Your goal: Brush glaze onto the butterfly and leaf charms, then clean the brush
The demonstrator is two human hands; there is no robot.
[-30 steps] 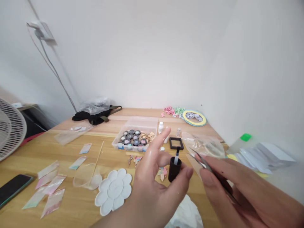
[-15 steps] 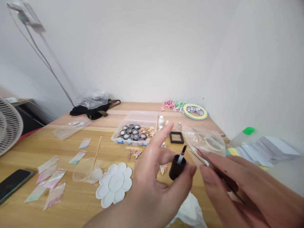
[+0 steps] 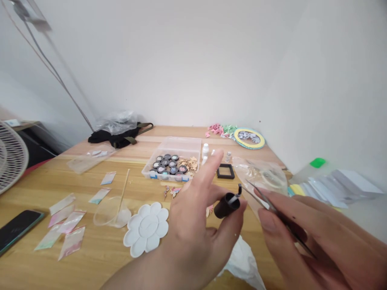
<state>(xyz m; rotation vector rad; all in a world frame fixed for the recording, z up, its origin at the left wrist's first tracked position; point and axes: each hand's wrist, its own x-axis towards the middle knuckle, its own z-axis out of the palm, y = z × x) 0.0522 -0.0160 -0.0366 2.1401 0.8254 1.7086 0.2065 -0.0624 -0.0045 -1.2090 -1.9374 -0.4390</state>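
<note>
Beyond left hand (image 3: pixel 198 221), clear box (image 3: pixel 183 146).

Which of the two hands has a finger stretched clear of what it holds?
The left hand, holding the black brush cap: its index finger extends free, while the right hand pinches metal tweezers between thumb and fingers.

Pale walls (image 3: pixel 169 60) meet in a corner at upper right, above a wooden table (image 3: pixel 102 245) spanning the lower frame; cables (image 3: pixel 77 106) run from an outlet (image 3: pixel 34 15), upper left, near a white fan (image 3: pixel 11 157).
</note>
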